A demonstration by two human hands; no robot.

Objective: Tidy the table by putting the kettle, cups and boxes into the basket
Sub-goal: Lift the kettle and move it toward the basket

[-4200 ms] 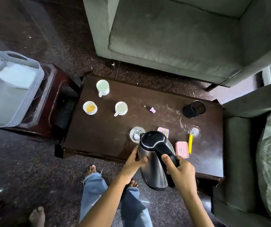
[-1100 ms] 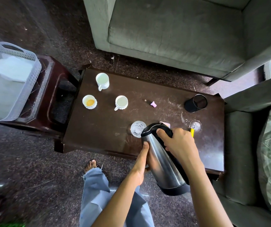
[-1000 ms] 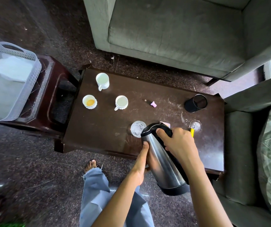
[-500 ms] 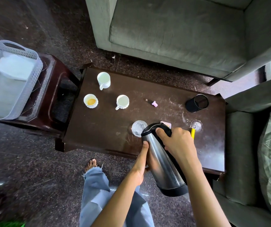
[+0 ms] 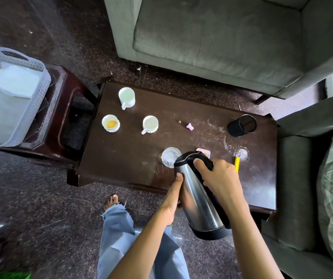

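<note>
Head view: the steel kettle (image 5: 198, 200) is held off the bench (image 5: 125, 150), tilted with its black lid end leaning toward the clear glass (image 5: 171, 157) and its base hanging out past the bench's near edge. The right hand (image 5: 221, 179), the main grip, is wrapped around the black handle, fingers curled tight and thumb on the lid. The left hand (image 5: 174, 195) lies flat along the kettle's left side, fingers pressed against the metal rather than curled round it.

Against the frame from about four seconds ago, the kettle has gone from nearly upright to tipped well over, and the right hand now covers the pink box that showed beside it; only the corner of another pink box (image 5: 202, 152) peeks out behind the lid. In the last second almost nothing has shifted.

The kettle body is brushed, shiny metal, cylindrical, with a dark plastic base ring. Three white ceramic cups (image 5: 127, 97) (image 5: 110, 123) (image 5: 150, 124) stand on the bench's left part, the middle-left one with amber liquid inside. A black mesh cup (image 5: 241, 125) lies tipped near the far right corner. The perforated grey plastic basket (image 5: 38, 91) sits on a dark stool (image 5: 61, 109) to the left, well apart from the kettle. The bench is dark, scratched wood.
</note>
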